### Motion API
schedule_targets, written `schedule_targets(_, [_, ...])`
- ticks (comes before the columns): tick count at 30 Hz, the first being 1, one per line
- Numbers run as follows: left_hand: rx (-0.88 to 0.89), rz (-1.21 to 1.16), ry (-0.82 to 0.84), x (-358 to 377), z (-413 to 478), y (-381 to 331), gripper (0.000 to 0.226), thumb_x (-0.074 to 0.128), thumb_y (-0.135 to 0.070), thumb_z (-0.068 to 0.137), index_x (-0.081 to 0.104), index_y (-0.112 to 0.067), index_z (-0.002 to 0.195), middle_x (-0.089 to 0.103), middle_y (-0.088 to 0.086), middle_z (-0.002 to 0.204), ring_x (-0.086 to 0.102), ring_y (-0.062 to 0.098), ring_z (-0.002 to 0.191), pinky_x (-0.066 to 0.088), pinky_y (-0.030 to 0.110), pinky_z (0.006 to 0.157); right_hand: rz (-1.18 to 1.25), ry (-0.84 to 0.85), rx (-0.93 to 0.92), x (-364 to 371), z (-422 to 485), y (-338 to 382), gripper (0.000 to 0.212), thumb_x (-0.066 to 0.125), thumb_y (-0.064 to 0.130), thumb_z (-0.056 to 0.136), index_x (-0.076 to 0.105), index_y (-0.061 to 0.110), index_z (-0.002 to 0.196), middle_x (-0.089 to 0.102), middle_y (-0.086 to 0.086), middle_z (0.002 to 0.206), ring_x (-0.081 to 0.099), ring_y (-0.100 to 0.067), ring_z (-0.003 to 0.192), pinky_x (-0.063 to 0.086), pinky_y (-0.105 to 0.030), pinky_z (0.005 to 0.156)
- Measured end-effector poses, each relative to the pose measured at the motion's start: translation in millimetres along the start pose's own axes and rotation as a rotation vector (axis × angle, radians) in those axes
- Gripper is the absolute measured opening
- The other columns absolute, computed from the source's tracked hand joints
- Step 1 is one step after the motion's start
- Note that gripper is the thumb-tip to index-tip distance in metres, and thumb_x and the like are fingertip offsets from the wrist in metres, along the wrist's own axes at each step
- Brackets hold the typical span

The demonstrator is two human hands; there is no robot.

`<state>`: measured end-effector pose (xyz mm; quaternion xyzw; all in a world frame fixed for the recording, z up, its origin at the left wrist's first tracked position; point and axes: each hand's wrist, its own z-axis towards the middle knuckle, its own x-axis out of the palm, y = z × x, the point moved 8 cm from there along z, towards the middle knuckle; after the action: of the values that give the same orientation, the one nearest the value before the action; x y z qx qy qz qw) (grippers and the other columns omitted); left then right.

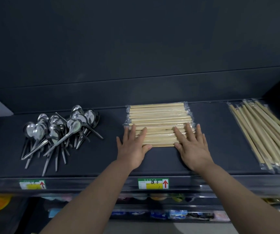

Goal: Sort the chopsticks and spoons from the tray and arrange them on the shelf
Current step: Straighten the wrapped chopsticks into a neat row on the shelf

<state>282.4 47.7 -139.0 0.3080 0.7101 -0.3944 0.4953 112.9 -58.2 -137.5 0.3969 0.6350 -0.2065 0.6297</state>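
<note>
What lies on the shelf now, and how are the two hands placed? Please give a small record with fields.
shelf: dark shelf, holding three groups
left group: metal spoons, loose pile, bowls pointing away from the person
middle group: wrapped chopsticks, neat stack lying crosswise
right group: long chopsticks, wrapped, slanted front to back
left hand: flat, fingers straight, on the stack's near left part
right hand: flat, fingers straight, on the stack's near right part
edge label: green and yellow, red arrow, below the middle stack
</note>
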Motion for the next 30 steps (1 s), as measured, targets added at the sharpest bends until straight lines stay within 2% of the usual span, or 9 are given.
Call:
schedule_targets(4, [0.005, 0.010, -0.014, -1.4, 2.9, -0.9, 0.063, 0.031, -0.053, 0.100, 0.001, -0.039, 0.153, -0.014, 0.000, 0.162, -0.020, 0.023, 0.148, -0.006, 0.058, 0.117, 0.041, -0.022, -0.010, -1.7, 3.1, -2.7, 0.052, 0.022, 0.042, 0.103, 0.000, 0.042, 0.150, -0.015, 0.001, 0.160, -0.027, -0.030, 0.142, -0.008, -0.044, 0.118])
schedule_targets(8, [0.005, 0.037, -0.079, -6.2, -3.7, -8.6, 0.065, 0.034, -0.055, 0.098, 0.007, -0.035, 0.154, -0.007, 0.001, 0.163, -0.016, 0.025, 0.148, -0.006, 0.060, 0.116, 0.026, -0.013, -0.010, -5.8, -0.5, -5.6, 0.055, 0.022, 0.046, 0.102, -0.004, 0.043, 0.150, -0.018, 0.003, 0.159, -0.029, -0.028, 0.142, -0.012, -0.048, 0.115])
schedule_targets(12, [0.081, 0.061, -0.136, -14.6, -6.1, -35.0, 0.065, 0.036, -0.058, 0.097, 0.017, -0.032, 0.153, 0.007, 0.001, 0.163, -0.007, 0.023, 0.150, -0.004, 0.058, 0.117, 0.020, -0.031, -0.036, -17.2, -10.6, -11.0, 0.056, 0.022, 0.044, 0.102, -0.003, 0.037, 0.151, -0.015, 0.002, 0.160, -0.025, -0.022, 0.144, -0.009, -0.044, 0.118])
schedule_targets(14, [0.117, -0.009, -0.155, -16.8, -3.5, -53.8, 0.061, 0.039, -0.052, 0.099, 0.024, -0.029, 0.152, 0.016, 0.001, 0.162, -0.002, 0.020, 0.150, -0.002, 0.055, 0.119, 0.060, -0.056, -0.038, -25.5, -15.3, -19.9, 0.054, 0.026, 0.040, 0.103, 0.007, 0.031, 0.153, -0.006, 0.002, 0.161, -0.017, -0.020, 0.146, -0.004, -0.040, 0.119])
schedule_targets(17, [0.177, -0.090, -0.186, -17.9, 1.7, -88.4, 0.052, 0.044, -0.041, 0.100, 0.036, -0.022, 0.149, 0.026, 0.003, 0.159, 0.007, 0.021, 0.149, 0.008, 0.045, 0.121, 0.089, -0.102, -0.032, -39.7, -21.5, -43.2, 0.044, 0.033, 0.028, 0.103, 0.031, 0.028, 0.147, 0.013, -0.002, 0.160, 0.003, -0.020, 0.148, 0.011, -0.037, 0.118])
schedule_targets(20, [0.250, -0.125, -0.237, -18.9, 6.2, -131.1, 0.042, 0.049, -0.028, 0.099, 0.048, -0.019, 0.141, 0.037, 0.002, 0.153, 0.023, 0.020, 0.143, 0.021, 0.035, 0.118, 0.018, -0.178, 0.000, -58.1, -28.2, -79.5, 0.042, 0.041, 0.015, 0.097, 0.048, 0.024, 0.138, 0.037, -0.004, 0.150, 0.032, -0.026, 0.138, 0.033, -0.038, 0.106])
schedule_targets(22, [0.288, -0.146, -0.253, -18.7, 8.2, -161.7, 0.038, 0.051, -0.021, 0.098, 0.053, -0.018, 0.136, 0.047, -0.001, 0.144, 0.033, 0.018, 0.134, 0.028, 0.029, 0.112, 0.003, -0.228, 0.030, -72.2, -34.5, -106.8, 0.044, 0.046, 0.010, 0.092, 0.053, 0.021, 0.133, 0.050, -0.002, 0.139, 0.043, -0.027, 0.127, 0.041, -0.037, 0.098])
schedule_targets(26, [0.270, -0.222, -0.160, -6.4, 18.3, -220.3, 0.035, 0.052, -0.020, 0.097, 0.055, -0.018, 0.131, 0.061, -0.003, 0.128, 0.051, 0.016, 0.121, 0.039, 0.027, 0.099, -0.038, -0.273, 0.131, -92.1, -46.8, -164.7, 0.048, 0.050, 0.005, 0.086, 0.055, 0.021, 0.131, 0.058, -0.001, 0.129, 0.048, -0.027, 0.119, 0.042, -0.035, 0.088])
schedule_targets(30, [0.203, -0.322, -0.007, 19.9, 34.0, -272.3, 0.038, 0.054, -0.021, 0.095, 0.053, -0.014, 0.133, 0.064, 0.000, 0.125, 0.060, 0.017, 0.114, 0.046, 0.030, 0.098, -0.075, -0.263, 0.220, -101.1, -54.2, -217.3, 0.049, 0.049, 0.010, 0.086, 0.049, 0.022, 0.134, 0.051, -0.001, 0.135, 0.043, -0.026, 0.124, 0.042, -0.036, 0.092])
